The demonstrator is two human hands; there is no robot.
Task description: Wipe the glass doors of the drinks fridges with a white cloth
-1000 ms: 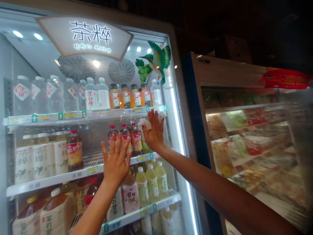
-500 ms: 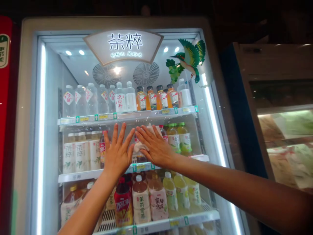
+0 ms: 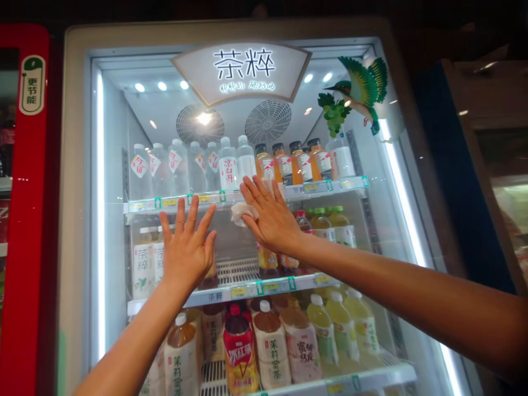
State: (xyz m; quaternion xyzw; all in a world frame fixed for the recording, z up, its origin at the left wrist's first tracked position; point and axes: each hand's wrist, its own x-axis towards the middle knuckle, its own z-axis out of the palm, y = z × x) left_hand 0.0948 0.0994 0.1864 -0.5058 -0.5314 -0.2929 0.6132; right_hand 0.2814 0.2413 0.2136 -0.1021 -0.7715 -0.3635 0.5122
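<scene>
My left hand [image 3: 187, 250] is spread open, palm toward the glass door [image 3: 231, 236] of a lit drinks fridge, and appears to rest on it. To its right, slightly higher, my right hand [image 3: 274, 217] holds a crumpled white tissue [image 3: 243, 213] under its palm and thumb, against the glass. The tissue sticks out at the left of that hand; the rest is hidden. Behind the glass, bottles on the middle shelf [image 3: 214, 297] are partly covered by both hands.
Clear bottles [image 3: 176, 168] and orange-drink bottles [image 3: 299, 165] line the top shelf; tea bottles [image 3: 270, 344] fill the lower one. A fan-shaped sign [image 3: 243, 71] and a bird sticker [image 3: 363, 93] are on the door's upper part. A red cabinet [image 3: 31, 220] stands left.
My hands have moved apart: the right one has gone up with the tissue, while the left is slightly lower and further left against the shelves. The camera view has shifted left.
</scene>
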